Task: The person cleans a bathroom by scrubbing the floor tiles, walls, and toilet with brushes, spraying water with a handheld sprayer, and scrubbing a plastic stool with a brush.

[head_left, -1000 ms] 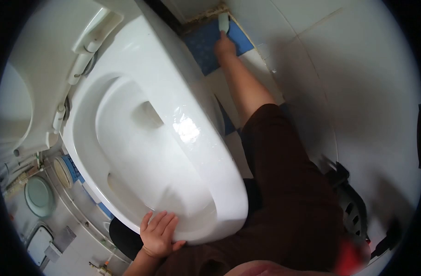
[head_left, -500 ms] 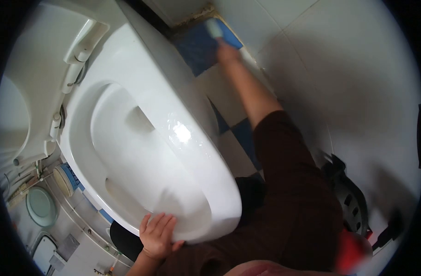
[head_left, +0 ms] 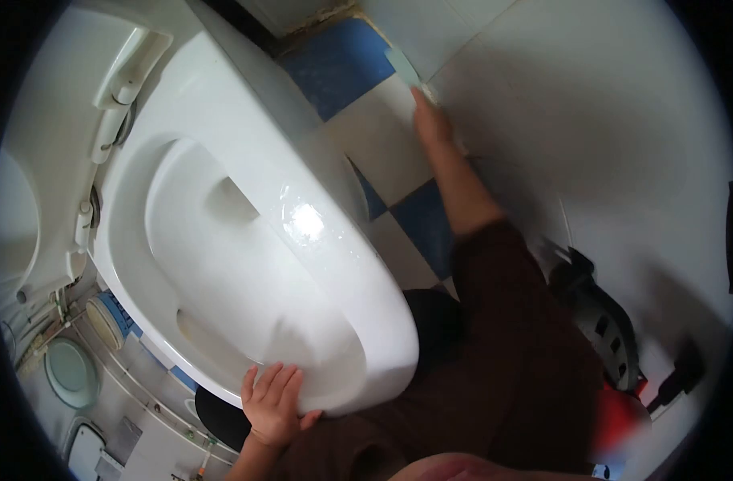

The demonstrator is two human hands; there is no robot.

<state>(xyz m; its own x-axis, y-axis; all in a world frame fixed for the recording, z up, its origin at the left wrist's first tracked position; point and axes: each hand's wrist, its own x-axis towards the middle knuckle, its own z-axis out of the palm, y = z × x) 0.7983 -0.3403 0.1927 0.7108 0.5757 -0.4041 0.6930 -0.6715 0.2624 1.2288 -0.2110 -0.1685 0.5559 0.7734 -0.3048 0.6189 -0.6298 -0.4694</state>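
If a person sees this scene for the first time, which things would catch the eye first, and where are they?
Probably the large white toilet, filling the centre-left, with bright glare on its rim. Next, toward the top, the right hand holds a pale green tool where the checkered floor meets the wall. The left hand rests on the rim at the bottom.

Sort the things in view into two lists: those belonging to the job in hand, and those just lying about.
In use: pale green tool in the right hand; tiled floor beside it; toilet, under the left hand.

Apparently just lying about: green basin; dark plastic item; blurred red item.
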